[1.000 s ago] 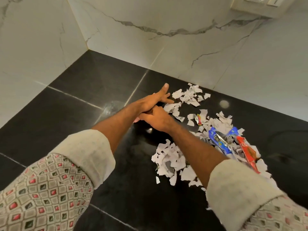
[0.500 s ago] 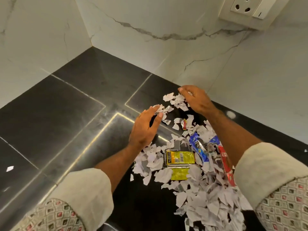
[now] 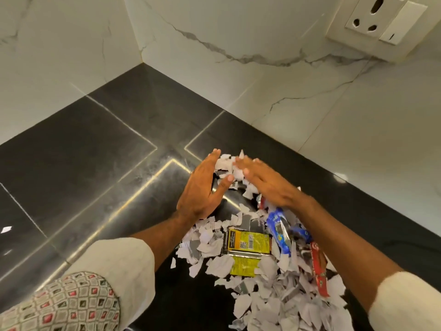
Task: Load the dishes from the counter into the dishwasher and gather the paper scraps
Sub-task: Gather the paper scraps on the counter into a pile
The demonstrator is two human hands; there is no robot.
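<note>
Paper scraps (image 3: pixel 274 295) lie loosely heaped on the counter (image 3: pixel 83 175), wrappers (image 3: pixel 248 243) among them. My left hand (image 3: pixel 200 187) and right hand (image 3: pixel 267 185), fingers straight, press the far pieces together. I judge gathering half done; dishes unseen.

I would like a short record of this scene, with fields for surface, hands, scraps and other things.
surface: black counter
left hand: flat, fingers straight, against the scraps
right hand: flat, fingers straight, opposite side
paper scraps: some between the hands, most nearer the person
among scraps: yellow wrapper, blue wrapper, red wrapper
wall: socket
</note>
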